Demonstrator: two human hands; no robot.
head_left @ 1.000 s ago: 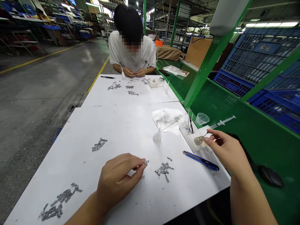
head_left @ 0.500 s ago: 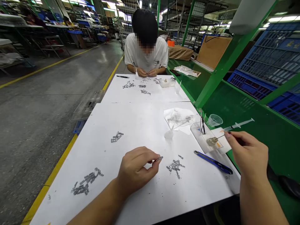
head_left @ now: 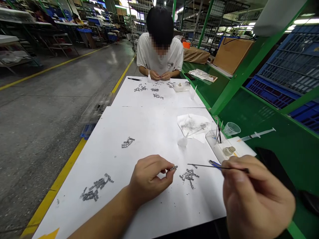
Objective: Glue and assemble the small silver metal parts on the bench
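Note:
Between thumb and forefinger, my left hand (head_left: 152, 177) pinches a small metal part (head_left: 173, 168) above the white table. My right hand (head_left: 256, 196) grips a thin dark rod (head_left: 209, 166), its tip pointing left toward that part but apart from it. A pile of small metal parts (head_left: 189, 176) lies between my hands. Two more groups rest on the left side, one nearer (head_left: 96, 189) and one farther (head_left: 128, 142). The blue knife (head_left: 214, 163) is mostly hidden behind my right hand.
A small white squeeze bottle (head_left: 182, 141) stands before a stained cloth (head_left: 193, 126). To the right are a small jar (head_left: 228, 151), a clear cup (head_left: 231, 128) and a syringe (head_left: 258, 134). Across the white table (head_left: 149, 126) sits a person (head_left: 160, 49) with both hands together.
My right hand has moved from beside the jar toward me and left, bringing the rod over the table near the pile. My left hand still holds the part. The view has shifted slightly.

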